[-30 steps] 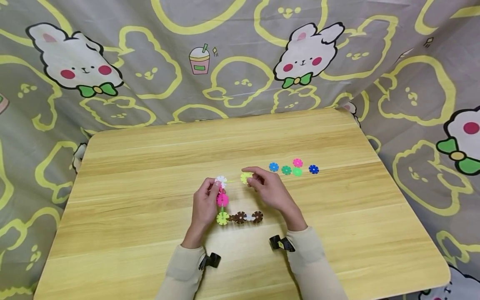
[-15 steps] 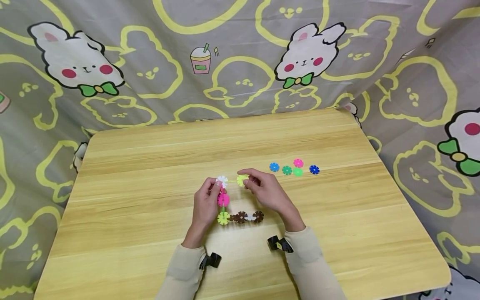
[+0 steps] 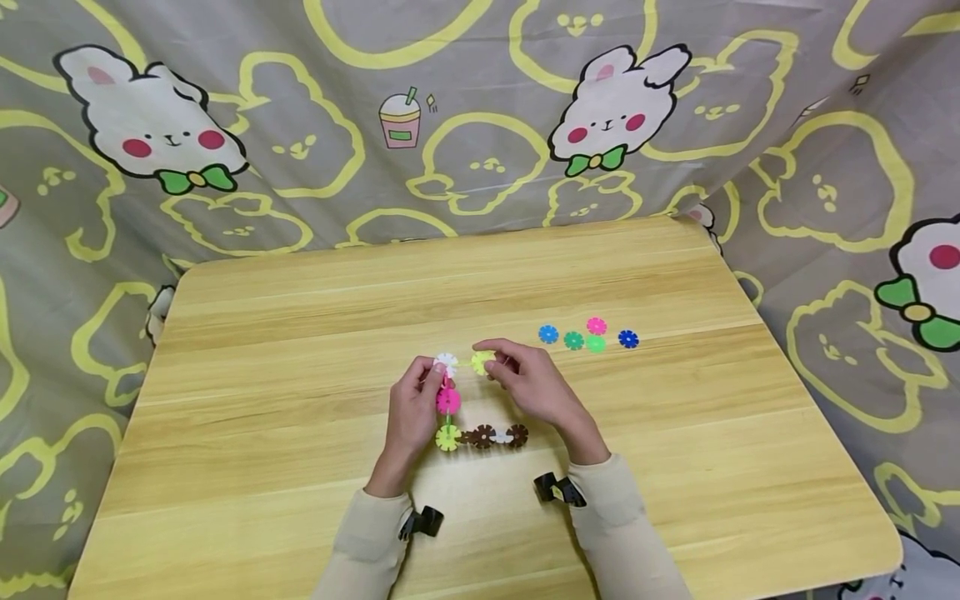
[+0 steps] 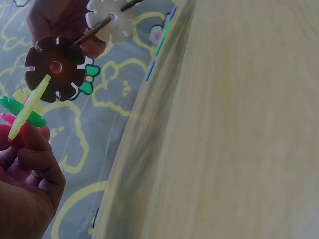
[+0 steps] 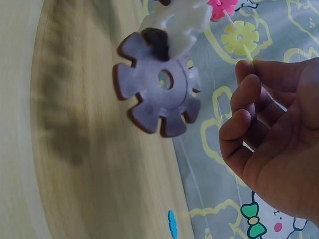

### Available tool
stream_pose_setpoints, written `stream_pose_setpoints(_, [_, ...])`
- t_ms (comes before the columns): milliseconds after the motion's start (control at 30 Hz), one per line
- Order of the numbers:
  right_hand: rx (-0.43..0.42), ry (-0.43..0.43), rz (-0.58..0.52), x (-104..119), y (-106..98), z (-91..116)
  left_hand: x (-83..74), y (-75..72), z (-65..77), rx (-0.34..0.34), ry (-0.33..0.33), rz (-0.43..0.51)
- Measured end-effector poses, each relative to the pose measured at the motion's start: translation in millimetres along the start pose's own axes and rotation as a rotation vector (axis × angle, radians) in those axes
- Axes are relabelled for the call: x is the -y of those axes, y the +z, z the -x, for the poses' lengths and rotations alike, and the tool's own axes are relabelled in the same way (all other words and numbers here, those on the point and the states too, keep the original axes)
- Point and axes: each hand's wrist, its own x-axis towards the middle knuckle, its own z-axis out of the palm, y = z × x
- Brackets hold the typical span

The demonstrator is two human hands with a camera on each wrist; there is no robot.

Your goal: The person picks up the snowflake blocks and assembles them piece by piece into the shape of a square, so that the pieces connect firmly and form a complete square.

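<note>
Now the left hand (image 3: 410, 410) pinches, it seems, the white disc (image 3: 447, 362), fingers (image 3: 432, 379) nearly closed; the right hand (image 3: 540, 383) pinches a yellow disc (image 3: 479, 362) the same way. Likely this holds the chain (image 3: 448, 402) steady over the bench (image 3: 300, 358). 5 loose discs (image 3: 573, 340) lie nearby.

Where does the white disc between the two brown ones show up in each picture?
Head: white disc, below centre and slightly right, seen thin.
Left wrist: white disc, at the top, left of centre, face showing.
Right wrist: white disc, at the top, slightly right of middle.
Shared landmark: the brown end disc joined to it, face showing in head and right wrist, just a dark edge in left wrist.
</note>
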Motion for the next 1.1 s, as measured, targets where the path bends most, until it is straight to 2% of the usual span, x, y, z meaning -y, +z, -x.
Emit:
stream_pose_setpoints(233, [-0.052, -0.012, -0.031, 0.8, 2.2, -0.2, -1.4, 1.0, 0.1, -0.012, -0.009, -0.048])
stream_pose_setpoints(467, [-0.07, -0.005, -0.029, 1.4, 4.6, 0.3, 26.0, 4.5, -8.3, -0.022, -0.021, -0.062])
stream_pose_setpoints(600, [-0.08, 0.005, -0.026, 2.1, 6.2, 0.6, 34.3, 5.3, -9.9, -0.026, 0.004, -0.051])
stream_pose_setpoints(767, [-0.087, 0.019, -0.03, 1.8, 8.6, 0.6, 35.7, 4.7, -9.4, -0.027, 0.035, -0.048])
stream_pose_setpoints(1100, [-0.115, 0.024, -0.015, 1.7, 12.4, -0.1, 35.4, 4.0, -10.3, -0.039, 0.042, -0.064])
